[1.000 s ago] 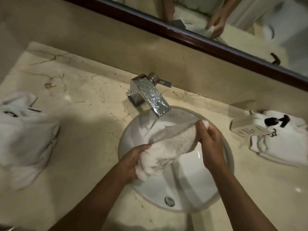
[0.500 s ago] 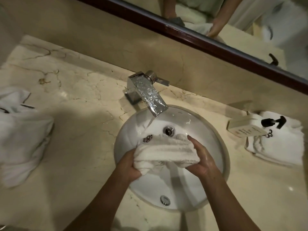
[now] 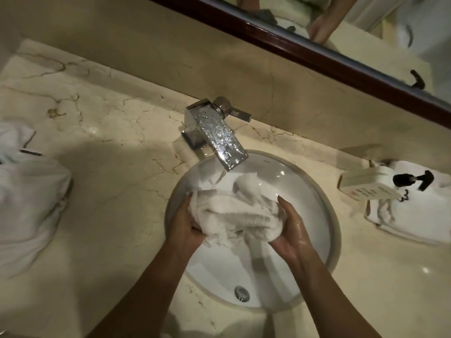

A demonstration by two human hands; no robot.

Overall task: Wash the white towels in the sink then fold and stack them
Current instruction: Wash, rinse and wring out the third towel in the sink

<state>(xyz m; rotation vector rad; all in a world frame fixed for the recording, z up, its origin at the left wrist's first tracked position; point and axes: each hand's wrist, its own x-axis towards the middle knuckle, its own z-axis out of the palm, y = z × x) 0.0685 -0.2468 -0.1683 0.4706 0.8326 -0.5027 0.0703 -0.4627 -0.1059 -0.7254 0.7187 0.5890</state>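
Head view: both hands over the round white sink, working one bunched white towel just below the chrome faucet spout. Left hand grips the towel's left end, fingers curled under it. Right hand grips the right end, thumb up, skin wet. One corner of the towel sticks up under the spout. Towel is held above the basin, drain visible near the person.

Marble counter: crumpled white towel pile far left; folded white towels right of the sink, with a pump soap bottle lying on top. Mirror along the far wall.
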